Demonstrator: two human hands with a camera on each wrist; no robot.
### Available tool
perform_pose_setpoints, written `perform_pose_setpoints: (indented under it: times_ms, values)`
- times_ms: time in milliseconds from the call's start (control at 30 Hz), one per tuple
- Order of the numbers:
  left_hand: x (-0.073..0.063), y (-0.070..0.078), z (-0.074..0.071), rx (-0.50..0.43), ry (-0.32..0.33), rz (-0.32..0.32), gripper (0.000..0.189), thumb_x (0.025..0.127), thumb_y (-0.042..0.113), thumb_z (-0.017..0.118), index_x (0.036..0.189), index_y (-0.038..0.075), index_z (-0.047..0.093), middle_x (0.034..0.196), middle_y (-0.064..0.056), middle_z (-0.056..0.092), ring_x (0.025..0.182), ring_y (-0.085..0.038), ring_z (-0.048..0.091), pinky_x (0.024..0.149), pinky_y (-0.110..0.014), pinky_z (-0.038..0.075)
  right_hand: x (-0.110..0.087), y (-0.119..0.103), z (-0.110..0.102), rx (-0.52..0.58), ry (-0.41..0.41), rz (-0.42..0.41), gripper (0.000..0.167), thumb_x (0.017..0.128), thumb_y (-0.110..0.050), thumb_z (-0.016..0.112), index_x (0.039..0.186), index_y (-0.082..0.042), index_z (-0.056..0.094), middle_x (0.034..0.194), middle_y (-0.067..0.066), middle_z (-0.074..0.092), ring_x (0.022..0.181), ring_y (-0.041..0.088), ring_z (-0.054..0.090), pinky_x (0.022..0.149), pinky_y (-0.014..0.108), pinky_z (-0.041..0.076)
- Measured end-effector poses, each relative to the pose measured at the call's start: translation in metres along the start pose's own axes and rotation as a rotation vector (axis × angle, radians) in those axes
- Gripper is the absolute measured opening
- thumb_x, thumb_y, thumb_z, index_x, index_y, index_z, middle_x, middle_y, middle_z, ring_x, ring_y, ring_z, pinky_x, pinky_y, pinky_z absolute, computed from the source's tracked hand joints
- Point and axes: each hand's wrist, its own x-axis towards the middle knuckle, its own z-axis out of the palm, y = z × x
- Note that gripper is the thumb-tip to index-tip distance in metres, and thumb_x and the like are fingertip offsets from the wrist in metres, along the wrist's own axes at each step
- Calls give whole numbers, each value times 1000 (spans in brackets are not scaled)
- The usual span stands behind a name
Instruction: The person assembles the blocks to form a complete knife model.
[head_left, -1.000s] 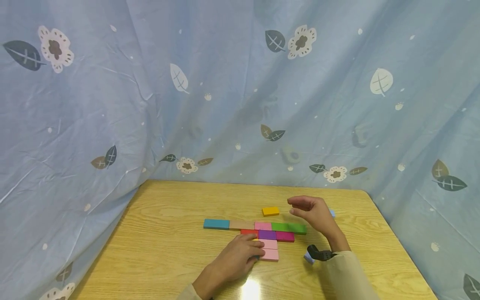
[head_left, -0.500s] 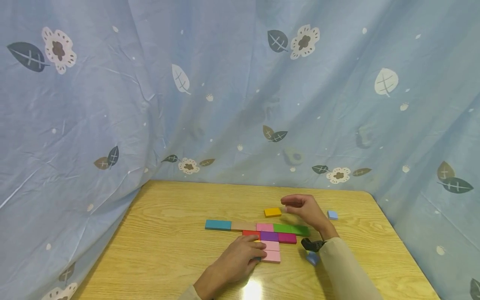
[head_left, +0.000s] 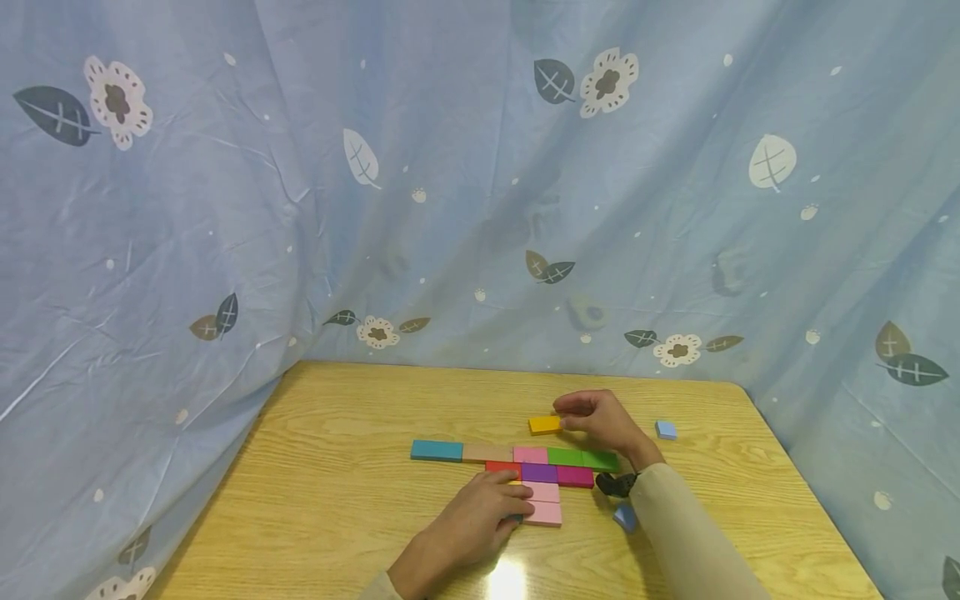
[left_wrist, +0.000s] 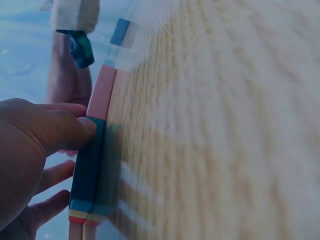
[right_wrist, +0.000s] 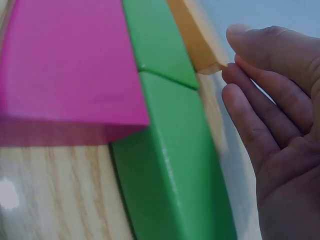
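My left hand [head_left: 480, 512] rests on the flat arrangement of coloured blocks, its fingers over the lower pink block [head_left: 542, 513]. In the left wrist view, its thumb lies against the side of a dark teal block [left_wrist: 86, 172], beside a pink one. At the back, my right hand [head_left: 600, 417] hovers at the right end of an orange block [head_left: 543, 426], thumb and fingers apart. The right wrist view shows those fingertips right by the orange block's corner, beyond the green blocks [right_wrist: 182, 165] and a magenta block [right_wrist: 75, 65]. The left hand hides part of the lower rows.
The top row runs from a blue block [head_left: 437, 451] through tan [head_left: 483, 452] and pink to green. Below it sit red, purple [head_left: 538, 473] and magenta blocks. Two loose light-blue blocks, one at the back right [head_left: 665, 430] and one near my right sleeve [head_left: 626, 518], lie on the table.
My right hand has moved left to the orange block, uncovering the light-blue block at the back right. The left hand has stayed on the arrangement.
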Motion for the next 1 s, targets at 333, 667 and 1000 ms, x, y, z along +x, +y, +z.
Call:
perform_pose_setpoints:
  times_ms: [333,667,1000]
  values:
    - [0,1,1,8,8,9,25,100,14,79,122,24,85,139,8,76,143,-24,64,119,-47,54,1,3,2,-22,-28,-23,38,96,-1,81,133,6,75,130,24,77,116,35,77,98,25,64]
    - [0,0,1,7,-2,8,27,100,13,78,123,25,85,139,8,76,144,-23,63,120,-46,53,2,5,2,-51,-25,-37,37,94,2,82,130,6,76,128,25,78,117,41,77,99,32,65]
    - [0,0,0,-3,-16,-12,26,101,14,78,123,27,85,140,10,75,145,-23,62,119,-50,54,2,5,3,-45,-34,-37,38,94,0,83,132,4,76,129,23,78,119,39,77,98,22,63]
